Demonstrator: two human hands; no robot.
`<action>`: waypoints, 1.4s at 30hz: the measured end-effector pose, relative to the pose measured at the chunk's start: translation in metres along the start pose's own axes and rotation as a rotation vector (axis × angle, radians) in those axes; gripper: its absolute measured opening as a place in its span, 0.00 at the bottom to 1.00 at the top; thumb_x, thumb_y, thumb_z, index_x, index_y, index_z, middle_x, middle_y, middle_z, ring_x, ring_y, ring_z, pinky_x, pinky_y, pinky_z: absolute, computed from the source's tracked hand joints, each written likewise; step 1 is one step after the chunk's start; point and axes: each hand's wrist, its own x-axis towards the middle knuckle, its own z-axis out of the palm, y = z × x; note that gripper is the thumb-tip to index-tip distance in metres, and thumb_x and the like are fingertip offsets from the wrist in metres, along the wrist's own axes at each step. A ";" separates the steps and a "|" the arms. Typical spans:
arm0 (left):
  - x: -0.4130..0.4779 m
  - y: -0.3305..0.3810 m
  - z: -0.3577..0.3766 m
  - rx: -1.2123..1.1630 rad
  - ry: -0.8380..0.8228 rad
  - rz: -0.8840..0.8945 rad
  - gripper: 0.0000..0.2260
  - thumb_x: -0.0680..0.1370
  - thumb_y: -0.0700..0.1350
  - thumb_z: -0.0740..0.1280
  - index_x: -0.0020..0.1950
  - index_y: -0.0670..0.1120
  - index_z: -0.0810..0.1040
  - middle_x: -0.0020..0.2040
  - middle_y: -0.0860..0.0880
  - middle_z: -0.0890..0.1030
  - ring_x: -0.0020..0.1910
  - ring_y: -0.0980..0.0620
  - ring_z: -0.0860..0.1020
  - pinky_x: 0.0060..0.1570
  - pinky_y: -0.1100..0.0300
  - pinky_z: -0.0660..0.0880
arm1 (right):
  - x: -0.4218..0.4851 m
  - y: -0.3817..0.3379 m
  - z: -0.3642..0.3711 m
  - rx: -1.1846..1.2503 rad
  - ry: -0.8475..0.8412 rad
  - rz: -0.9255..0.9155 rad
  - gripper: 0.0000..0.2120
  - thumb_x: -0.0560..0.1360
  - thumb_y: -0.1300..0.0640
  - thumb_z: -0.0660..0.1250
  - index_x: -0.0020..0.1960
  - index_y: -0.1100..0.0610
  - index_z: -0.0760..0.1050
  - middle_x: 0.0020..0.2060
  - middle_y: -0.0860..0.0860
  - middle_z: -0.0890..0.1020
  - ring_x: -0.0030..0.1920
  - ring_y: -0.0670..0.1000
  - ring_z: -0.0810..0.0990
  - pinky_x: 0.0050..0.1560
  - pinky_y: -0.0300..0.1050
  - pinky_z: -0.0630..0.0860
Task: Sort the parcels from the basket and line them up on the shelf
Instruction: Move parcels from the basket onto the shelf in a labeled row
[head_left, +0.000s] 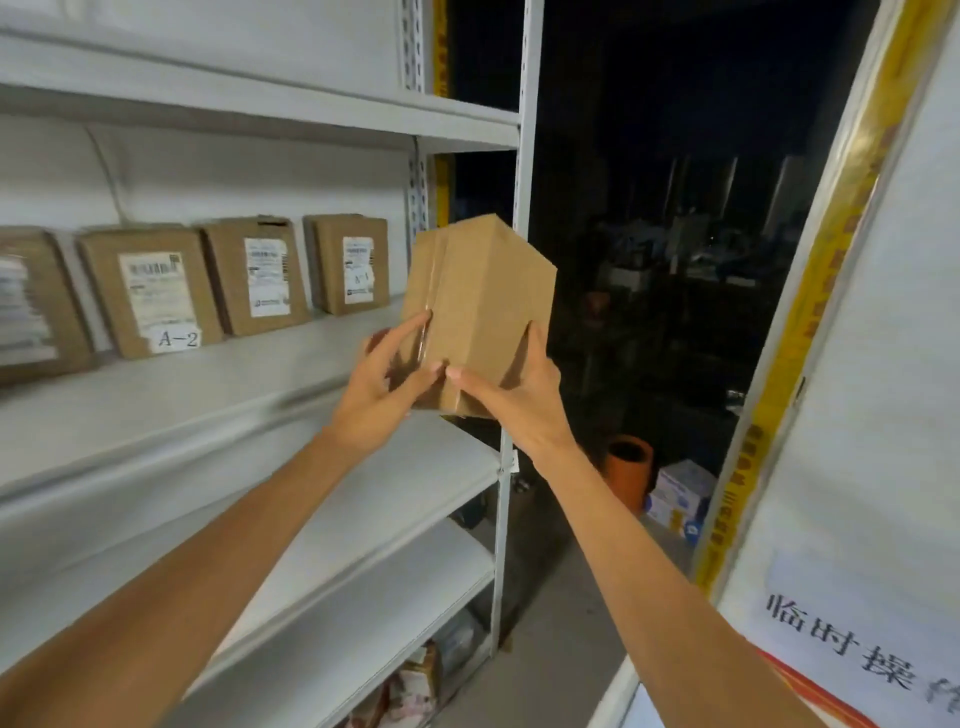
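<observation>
I hold a plain brown cardboard parcel (480, 306) in the air with both hands, just off the right end of the white shelf (218, 395). My left hand (382, 387) grips its lower left side, fingers on the taped seam. My right hand (511, 392) grips its lower right corner, thumb on the front, fingers round the side. Several labelled brown parcels stand in a row at the back of that shelf: one marked A-2 (150, 288), another (257, 275) and a third (350, 262), with one more cut off at the left edge (31, 306). The basket is out of view.
The white shelving unit has a steel upright (522, 208) right behind the held parcel, with boards above and below. A white panel with yellow tape (810, 312) stands at the right. Between them lies a dark aisle with an orange container (629, 467) and blue-white boxes (678, 496) on the floor.
</observation>
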 end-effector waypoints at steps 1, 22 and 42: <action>0.002 -0.002 -0.005 0.004 0.021 0.012 0.31 0.71 0.62 0.69 0.72 0.63 0.63 0.68 0.49 0.65 0.67 0.47 0.70 0.60 0.55 0.75 | 0.005 0.001 0.005 -0.004 -0.045 -0.003 0.61 0.52 0.26 0.76 0.75 0.37 0.47 0.70 0.50 0.64 0.68 0.53 0.68 0.64 0.58 0.74; -0.025 0.004 -0.041 -0.020 0.262 -0.150 0.22 0.74 0.54 0.66 0.67 0.49 0.73 0.59 0.55 0.80 0.56 0.59 0.79 0.48 0.61 0.78 | 0.025 0.010 0.016 0.252 -0.388 -0.184 0.33 0.79 0.62 0.65 0.78 0.47 0.55 0.72 0.45 0.68 0.70 0.44 0.68 0.68 0.42 0.68; -0.096 0.031 -0.115 0.552 0.579 -0.169 0.35 0.68 0.46 0.77 0.72 0.54 0.66 0.70 0.45 0.62 0.61 0.56 0.63 0.42 0.79 0.72 | -0.032 -0.044 0.098 0.189 -0.609 -0.150 0.41 0.70 0.43 0.73 0.77 0.48 0.58 0.59 0.39 0.70 0.57 0.42 0.70 0.46 0.24 0.68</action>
